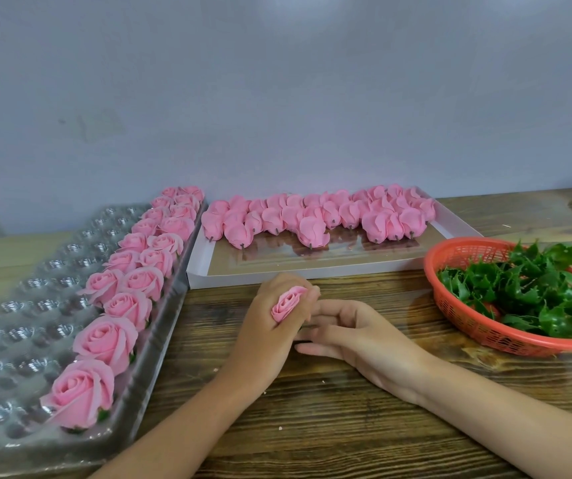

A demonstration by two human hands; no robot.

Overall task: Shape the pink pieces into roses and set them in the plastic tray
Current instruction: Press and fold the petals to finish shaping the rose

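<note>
I've got the left hand (pixel 270 326) wrapped round a half-formed rose (pixel 288 302), right hand (pixel 357 335) slack and spread; squeeze harder and those soft petals could crush.

Text: none can be read.
Labels: none are seen on the tray (pixel 8 340), the box (pixel 312 276) or the basket (pixel 450 305).
Brands: none are shown.
Numbers: none are shown.
Signs: none are seen on the wall (pixel 277 98).

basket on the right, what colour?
Orange-red mesh basket, holding green leaves; clearest in the head view.
</note>
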